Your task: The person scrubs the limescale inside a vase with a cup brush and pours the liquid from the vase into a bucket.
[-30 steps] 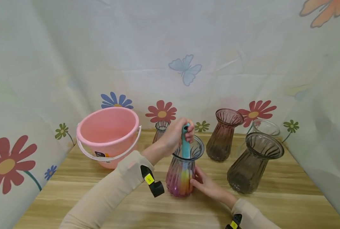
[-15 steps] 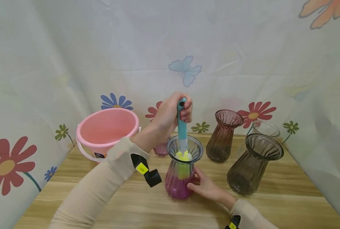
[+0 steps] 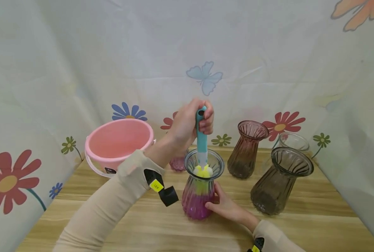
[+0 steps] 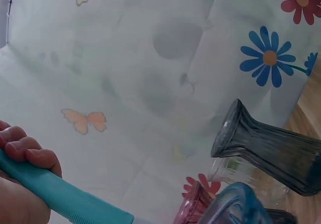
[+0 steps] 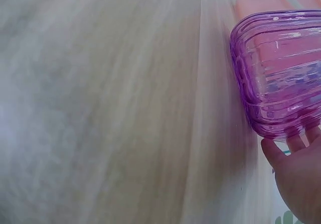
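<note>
In the head view, the left hand [image 3: 188, 121] grasps the brush [image 3: 202, 142], upright in the vase [image 3: 193, 197] near six o'clock; the right hand [image 3: 227, 207] holds the vase's four-o'clock side. Left wrist: fingers enclose the handle [image 4: 67, 195]. Right wrist: contact is low, so steady pressure should prevent tipping.

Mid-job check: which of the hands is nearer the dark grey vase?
The right hand. It grips the purple vase low down, just left of the dark grey vase. The left hand is higher and farther left, holding the teal handle.
</note>
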